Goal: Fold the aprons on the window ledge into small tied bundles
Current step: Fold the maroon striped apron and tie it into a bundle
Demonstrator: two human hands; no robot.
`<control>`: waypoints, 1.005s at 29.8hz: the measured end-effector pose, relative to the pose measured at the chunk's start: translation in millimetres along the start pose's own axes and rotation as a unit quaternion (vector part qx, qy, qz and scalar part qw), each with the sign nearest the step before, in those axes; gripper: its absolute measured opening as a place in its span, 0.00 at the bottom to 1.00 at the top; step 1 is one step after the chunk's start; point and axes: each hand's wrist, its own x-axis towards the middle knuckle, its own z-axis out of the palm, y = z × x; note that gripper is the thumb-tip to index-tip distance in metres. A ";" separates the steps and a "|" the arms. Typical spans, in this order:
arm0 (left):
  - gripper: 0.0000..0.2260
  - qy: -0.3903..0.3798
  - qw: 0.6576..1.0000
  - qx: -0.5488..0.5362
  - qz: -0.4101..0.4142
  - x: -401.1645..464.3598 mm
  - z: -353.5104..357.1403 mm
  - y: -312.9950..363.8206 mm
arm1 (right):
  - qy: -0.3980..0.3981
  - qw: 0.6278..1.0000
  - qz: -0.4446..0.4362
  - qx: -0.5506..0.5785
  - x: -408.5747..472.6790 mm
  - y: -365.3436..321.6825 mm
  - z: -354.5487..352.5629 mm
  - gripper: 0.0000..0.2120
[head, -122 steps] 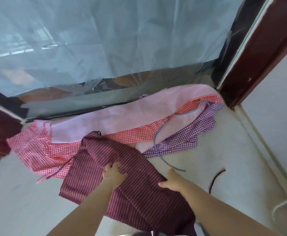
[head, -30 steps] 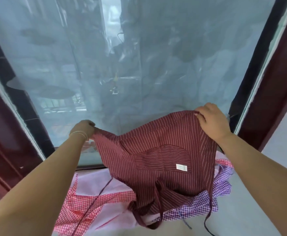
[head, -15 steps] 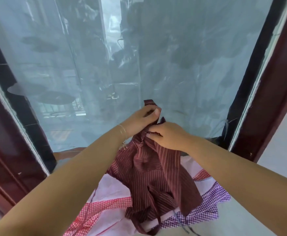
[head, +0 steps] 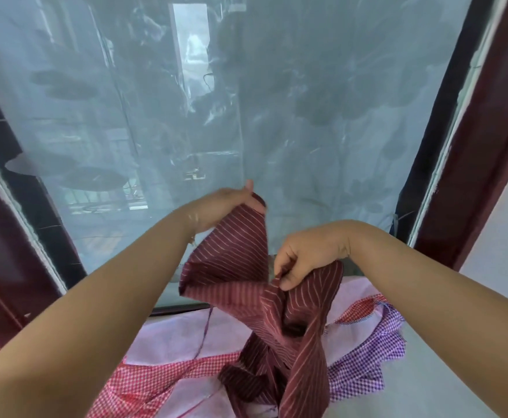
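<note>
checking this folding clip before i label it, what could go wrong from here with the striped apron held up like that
1. The left hand pinches only the top corner of the maroon white-striped apron; it could slip and the fold would open.
2. The right hand grips a bunched edge, so the fold may come out uneven.
3. The apron's lower part hangs onto the red checked apron and purple checked apron on the pale ledge; it may drag them.

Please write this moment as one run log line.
left hand: holds maroon apron corner, raised | right hand: pinches lower fold | ledge: other aprons
</note>
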 end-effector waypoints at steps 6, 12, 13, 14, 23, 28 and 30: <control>0.25 -0.117 0.989 0.066 0.068 -15.2 45.8 1.6 | 0.317 0.945 0.011 -0.084 3.5 -6.9 -14.4 0.13; 0.05 0.083 0.989 0.077 0.097 -9.4 36.5 -7.9 | 0.313 0.941 0.085 0.095 -1.3 24.5 -23.0 0.15; 0.05 0.093 0.988 0.080 0.096 -9.2 32.6 -9.1 | 0.320 0.930 0.076 0.163 -1.3 30.6 -21.9 0.13; 0.05 0.097 0.987 0.088 0.093 -9.0 29.6 -10.2 | 0.338 0.905 0.051 0.255 0.4 36.2 -19.5 0.10; 0.10 0.060 0.987 0.111 0.104 -21.4 30.1 2.3 | 0.349 0.737 -0.147 0.560 18.4 30.4 10.3 0.09; 0.18 0.078 0.976 0.155 0.128 -25.1 46.5 5.8 | 0.484 0.802 -0.116 0.332 20.5 12.1 14.7 0.04; 0.14 0.087 0.970 0.157 0.167 -26.2 50.4 4.5 | 0.528 0.793 -0.108 0.283 21.7 9.7 15.0 0.07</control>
